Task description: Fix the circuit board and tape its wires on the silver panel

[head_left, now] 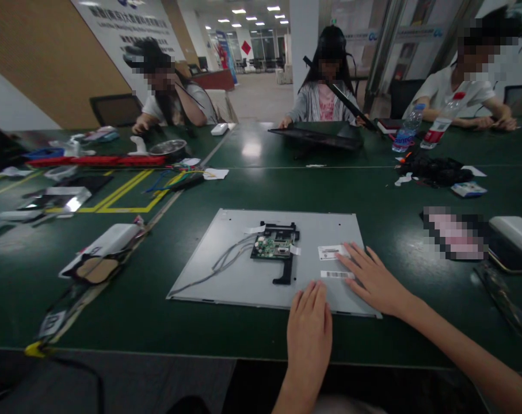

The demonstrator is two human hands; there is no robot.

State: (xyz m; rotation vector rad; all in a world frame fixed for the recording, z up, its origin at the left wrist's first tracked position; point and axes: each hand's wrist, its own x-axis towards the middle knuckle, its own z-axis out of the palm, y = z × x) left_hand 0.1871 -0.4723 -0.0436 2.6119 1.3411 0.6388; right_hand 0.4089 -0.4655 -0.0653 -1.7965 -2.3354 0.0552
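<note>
A grey metal panel [243, 276] lies flat on the green table in front of me. A green circuit board [273, 246] on a black bracket sits at the panel's middle, with grey wires running off to the left. Two white barcode labels [330, 252] are stuck on its right part. My left hand [309, 328] rests flat on the panel's near edge, fingers stretched out. My right hand [375, 280] lies flat on the panel's right corner, fingers spread beside the labels. Neither hand holds anything.
Three people sit at the far side of the table. A black tray [316, 138], two water bottles [410, 127] and black cables [435, 169] lie far right. A white device [513, 236] is at right. Packets [101, 253], a metal bowl [168, 148] and coloured wires [178, 178] lie left.
</note>
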